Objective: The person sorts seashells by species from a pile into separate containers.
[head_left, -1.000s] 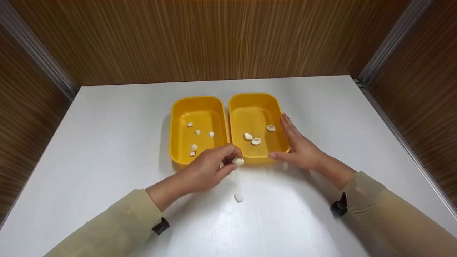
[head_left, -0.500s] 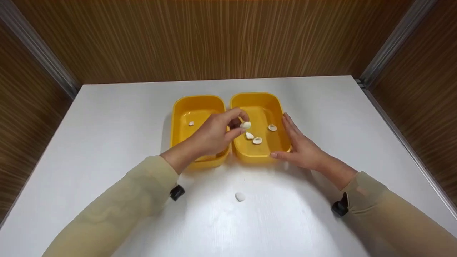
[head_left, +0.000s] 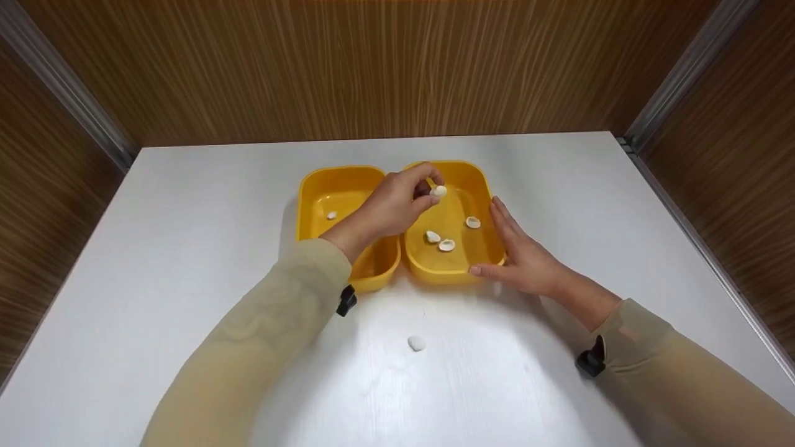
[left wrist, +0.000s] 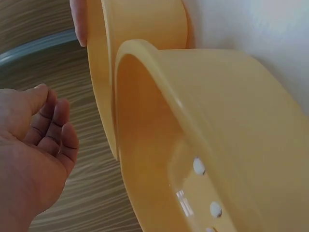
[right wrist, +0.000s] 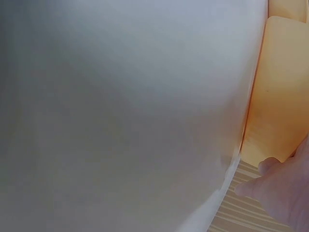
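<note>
My left hand is over the far left part of the right yellow bin, pinching a small white seashell between thumb and fingertips. Below it, inside that bin, lie a shell, a second shell beside it and a third shell near the right wall. Against the bin's right side rests my right hand, fingers straight along the wall and thumb at the front rim. The left yellow bin stands close alongside; the left wrist view shows white shells on its floor, mostly hidden by my forearm in the head view.
One more white shell lies on the white table in front of the bins. Wood-grain panels close off the back and both sides. My left sleeve crosses in front of the left bin.
My left hand has carried the pinched shell from in front of the bins, up and away over the right bin toward its far end. My right hand stays in place.
</note>
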`<state>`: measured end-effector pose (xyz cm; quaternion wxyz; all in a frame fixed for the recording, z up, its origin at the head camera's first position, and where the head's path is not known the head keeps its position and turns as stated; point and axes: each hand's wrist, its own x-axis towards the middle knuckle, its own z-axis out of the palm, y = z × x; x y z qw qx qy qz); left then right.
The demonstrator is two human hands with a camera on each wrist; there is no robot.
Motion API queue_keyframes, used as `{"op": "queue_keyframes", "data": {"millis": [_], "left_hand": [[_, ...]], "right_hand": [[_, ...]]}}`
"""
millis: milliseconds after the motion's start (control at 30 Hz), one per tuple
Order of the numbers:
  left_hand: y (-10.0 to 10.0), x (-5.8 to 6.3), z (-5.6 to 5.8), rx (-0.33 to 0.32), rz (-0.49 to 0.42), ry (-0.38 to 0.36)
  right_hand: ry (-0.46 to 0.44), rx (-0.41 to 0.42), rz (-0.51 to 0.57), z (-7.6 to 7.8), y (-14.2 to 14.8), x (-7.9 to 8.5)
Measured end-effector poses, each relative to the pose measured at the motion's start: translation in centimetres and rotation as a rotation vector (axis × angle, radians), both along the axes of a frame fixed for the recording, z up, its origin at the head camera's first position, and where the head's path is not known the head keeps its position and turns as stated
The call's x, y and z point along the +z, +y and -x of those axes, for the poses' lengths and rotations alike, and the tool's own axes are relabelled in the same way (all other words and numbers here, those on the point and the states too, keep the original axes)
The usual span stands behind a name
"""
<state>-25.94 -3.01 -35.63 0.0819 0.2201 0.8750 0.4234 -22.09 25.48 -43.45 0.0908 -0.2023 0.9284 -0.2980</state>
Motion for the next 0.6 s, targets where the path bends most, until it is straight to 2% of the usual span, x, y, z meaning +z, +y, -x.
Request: {"op": "queue_keyframes", "data": {"millis": [333,600], "left_hand": [[1.4,-1.5,1.4,-0.029,0.021,-0.007],[1.9,-2.2,1.9,0.008,0.076,-0.004]], "right_hand": [[0.019,0.031,0.021,-0.1,-0.1,0.0],[0.004,0.025,0.013,0.0,-0.4,0.1]]}}
